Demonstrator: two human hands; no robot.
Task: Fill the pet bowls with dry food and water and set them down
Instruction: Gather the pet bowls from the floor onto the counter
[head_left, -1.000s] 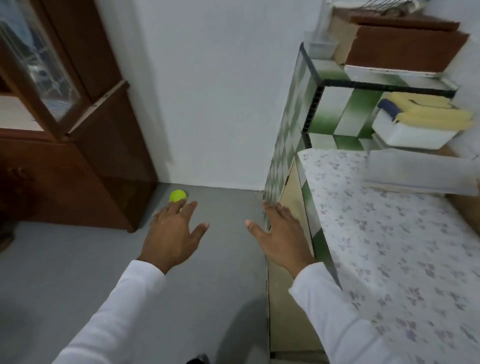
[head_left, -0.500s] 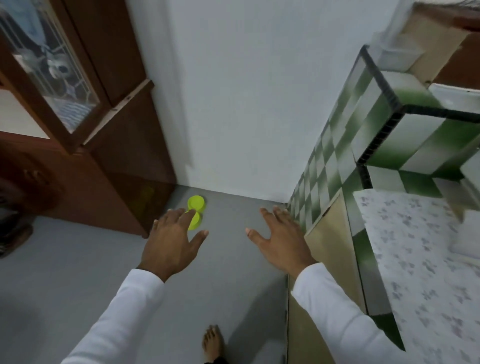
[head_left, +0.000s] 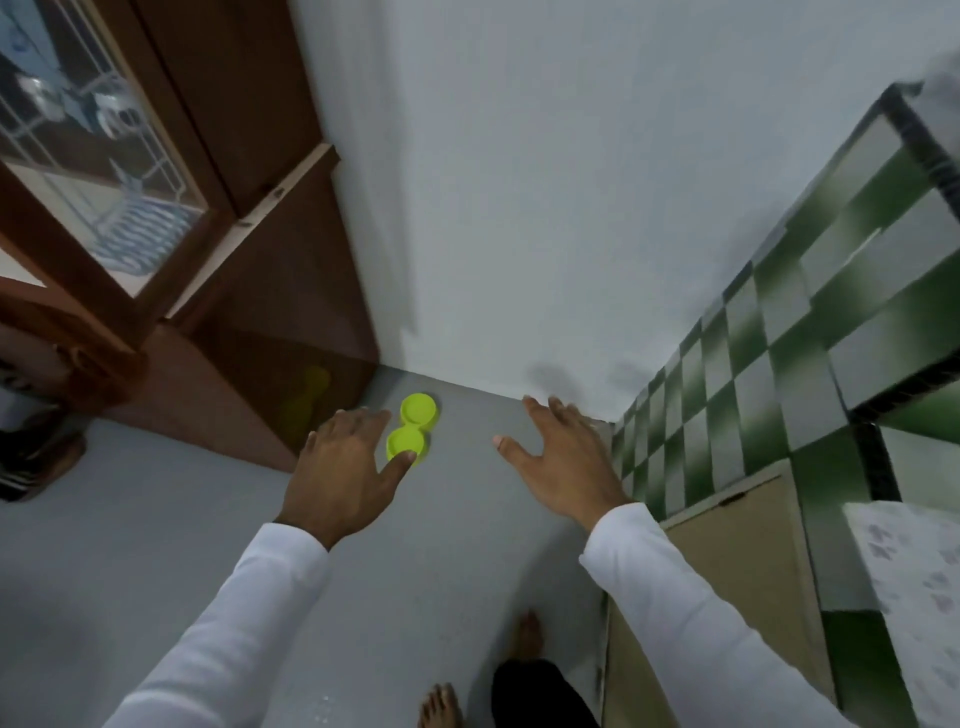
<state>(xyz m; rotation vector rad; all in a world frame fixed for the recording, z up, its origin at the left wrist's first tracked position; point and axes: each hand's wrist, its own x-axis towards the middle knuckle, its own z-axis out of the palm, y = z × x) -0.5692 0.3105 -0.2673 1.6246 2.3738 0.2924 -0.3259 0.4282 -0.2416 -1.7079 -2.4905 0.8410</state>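
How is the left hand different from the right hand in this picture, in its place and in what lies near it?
The left hand hangs over the floor with its thumb in front of the near cup of the green double bowl; the right hand has bare floor before it. The left hand lies near the wooden cabinet; the right hand lies beside the green checked counter. Both are open, palm down, fingers spread, holding nothing, in white sleeves.
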